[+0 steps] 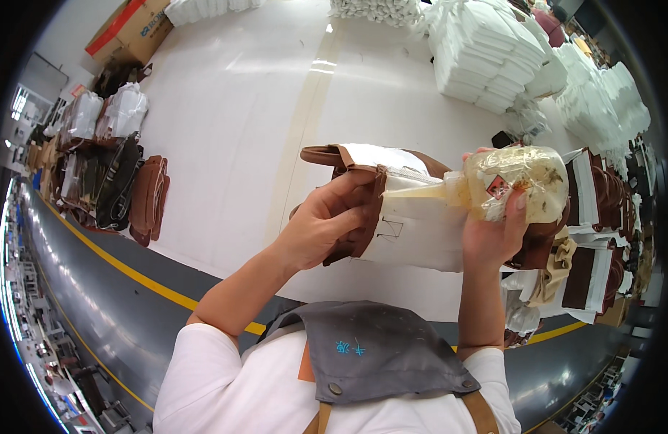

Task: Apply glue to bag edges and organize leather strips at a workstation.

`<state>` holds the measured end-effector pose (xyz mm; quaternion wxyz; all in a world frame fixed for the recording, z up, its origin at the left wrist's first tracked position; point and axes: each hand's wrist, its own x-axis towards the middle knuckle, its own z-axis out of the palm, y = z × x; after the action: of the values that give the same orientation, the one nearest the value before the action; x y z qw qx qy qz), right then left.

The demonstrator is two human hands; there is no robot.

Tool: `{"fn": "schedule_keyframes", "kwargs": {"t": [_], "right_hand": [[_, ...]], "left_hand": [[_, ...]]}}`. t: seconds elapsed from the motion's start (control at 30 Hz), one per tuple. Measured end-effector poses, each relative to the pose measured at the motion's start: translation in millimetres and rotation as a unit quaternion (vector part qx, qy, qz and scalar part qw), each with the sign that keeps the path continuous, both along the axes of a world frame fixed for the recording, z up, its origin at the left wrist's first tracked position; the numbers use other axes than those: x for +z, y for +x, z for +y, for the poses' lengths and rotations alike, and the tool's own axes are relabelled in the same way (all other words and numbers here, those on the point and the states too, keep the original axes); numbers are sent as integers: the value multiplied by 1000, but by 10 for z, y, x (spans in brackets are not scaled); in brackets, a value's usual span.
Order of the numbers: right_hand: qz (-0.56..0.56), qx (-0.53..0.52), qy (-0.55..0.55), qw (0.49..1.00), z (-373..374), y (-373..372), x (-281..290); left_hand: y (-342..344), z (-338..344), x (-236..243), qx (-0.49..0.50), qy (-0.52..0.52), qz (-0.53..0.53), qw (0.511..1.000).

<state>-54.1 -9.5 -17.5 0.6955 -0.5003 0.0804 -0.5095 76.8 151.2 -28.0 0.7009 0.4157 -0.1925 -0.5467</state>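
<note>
My left hand [321,226] pinches the brown leather edge of a bag [421,242], which shows its white lining outward. Dark stitching marks a small rectangle on that white side. My right hand [491,237] is wrapped round a translucent yellowish squeeze bottle [520,186], held tipped on its side. Its long tapered nozzle [413,192] points left, and its tip is at the bag's edge beside my left fingers. A brown strap loop [321,155] sticks out at the bag's far left. Some of the bag is hidden behind the bottle and my hands.
The bag is over a white table [225,130]. Brown and black bags [150,199] lie at its left edge, with a cardboard box [129,32] farther back. Stacks of white wrapped pieces [486,54] stand at the far right. More brown and white bags [591,278] are on the right.
</note>
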Motion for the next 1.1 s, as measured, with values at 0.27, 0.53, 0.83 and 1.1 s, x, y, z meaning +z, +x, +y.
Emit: {"fn": "schedule_keyframes", "kwargs": {"t": [0.27, 0.53, 0.83, 1.1], "right_hand": [[5, 8, -36, 999, 15, 64, 54], [39, -17, -42, 998, 44, 64, 87], [52, 73, -101, 991, 71, -44, 151], [119, 58, -114, 985, 262, -82, 188]], "left_hand": [[43, -22, 15, -9, -9, 21, 1000], [57, -39, 47, 4, -14, 16, 1000], [72, -65, 91, 14, -5, 19, 1000], [115, -85, 67, 9, -10, 23, 1000]]}}
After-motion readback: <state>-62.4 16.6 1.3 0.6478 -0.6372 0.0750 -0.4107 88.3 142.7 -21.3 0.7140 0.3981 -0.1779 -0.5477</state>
